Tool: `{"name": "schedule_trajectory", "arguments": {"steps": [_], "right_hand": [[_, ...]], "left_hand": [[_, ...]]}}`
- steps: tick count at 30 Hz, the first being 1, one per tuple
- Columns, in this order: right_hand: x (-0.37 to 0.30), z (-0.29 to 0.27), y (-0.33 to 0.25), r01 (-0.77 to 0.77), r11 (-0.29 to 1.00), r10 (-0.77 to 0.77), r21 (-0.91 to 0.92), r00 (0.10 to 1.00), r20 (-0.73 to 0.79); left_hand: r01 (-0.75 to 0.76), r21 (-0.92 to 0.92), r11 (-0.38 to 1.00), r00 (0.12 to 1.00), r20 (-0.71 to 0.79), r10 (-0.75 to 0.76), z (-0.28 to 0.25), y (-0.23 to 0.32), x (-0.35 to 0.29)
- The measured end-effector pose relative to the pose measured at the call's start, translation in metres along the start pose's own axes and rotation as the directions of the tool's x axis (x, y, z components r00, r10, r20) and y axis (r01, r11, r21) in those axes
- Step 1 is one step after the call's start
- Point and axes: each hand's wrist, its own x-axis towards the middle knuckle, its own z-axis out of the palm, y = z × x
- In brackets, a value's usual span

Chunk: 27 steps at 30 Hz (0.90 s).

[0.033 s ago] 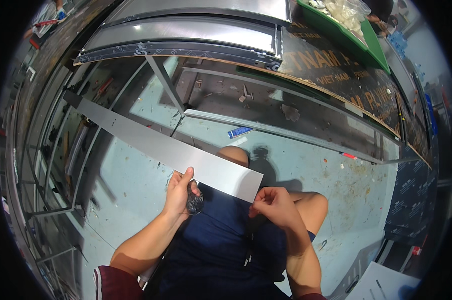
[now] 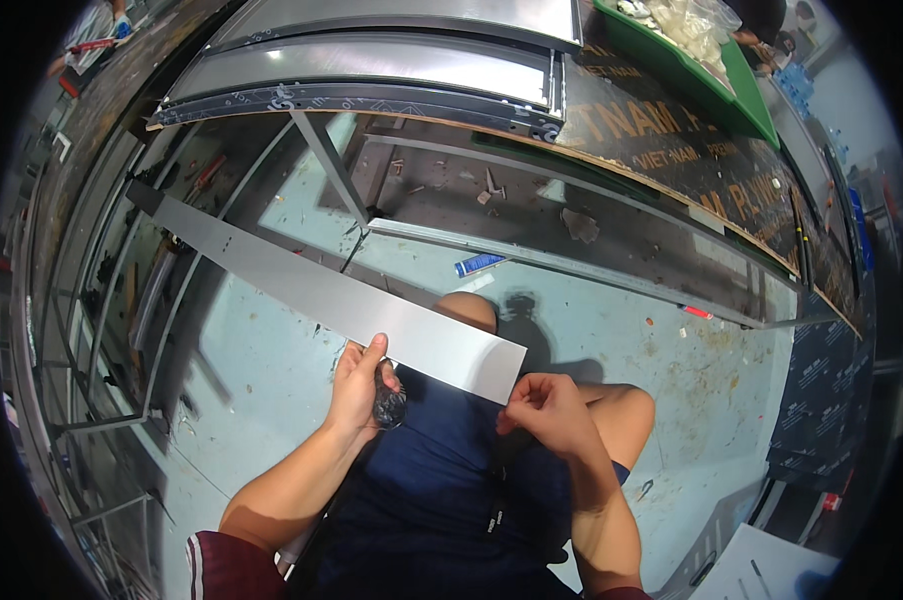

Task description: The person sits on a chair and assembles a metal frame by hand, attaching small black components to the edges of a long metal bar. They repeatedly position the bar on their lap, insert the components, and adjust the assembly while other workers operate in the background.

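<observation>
A long flat silver metal strip [image 2: 371, 305] slants across my lap, its near end at the right and its dark far end [image 2: 144, 198] up at the left. My left hand [image 2: 356, 388] grips the strip's lower edge, thumb on top. Tucked in that same hand is a crumpled ball of black film [image 2: 388, 398]. At the strip's right end my right hand [image 2: 549, 412] is closed in a pinch on the lower corner. Whether a thin film lies between those fingertips is too small to tell.
Ahead stands a workbench [image 2: 761, 215] with stacked metal-framed panels [image 2: 391, 70] and a green tray [image 2: 746, 100] of plastic bags. Below it a metal crossbar [image 2: 531, 255] runs above the floor. A blue tube [image 2: 480, 264] lies there. Metal racks [image 2: 81, 330] fill the left side.
</observation>
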Motion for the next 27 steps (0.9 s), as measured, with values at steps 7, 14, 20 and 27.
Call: {"name": "schedule_trajectory", "arguments": {"steps": [7, 14, 20, 27], "right_hand": [[-0.005, -0.003, 0.0, 0.022, 0.977, -0.028, 0.212, 0.999, 0.025], [0.003, -0.005, -0.002, 0.056, 0.996, -0.056, 0.065, 0.998, 0.006], [0.001, -0.004, -0.003, 0.071, 0.991, -0.069, 0.117, 0.997, -0.014], [-0.004, 0.002, -0.009, 0.067, 0.997, -0.071, -0.037, 0.993, -0.098]], "left_hand": [[-0.039, -0.02, 0.999, 0.998, 0.049, 0.04, 0.0, 0.002, 0.002], [-0.034, -0.004, 0.999, 0.998, 0.053, 0.034, 0.002, 0.004, 0.009], [-0.045, -0.016, 0.999, 0.997, 0.064, 0.046, 0.001, 0.004, 0.01], [-0.036, -0.008, 0.999, 0.997, 0.061, 0.036, 0.003, 0.005, 0.009]]}}
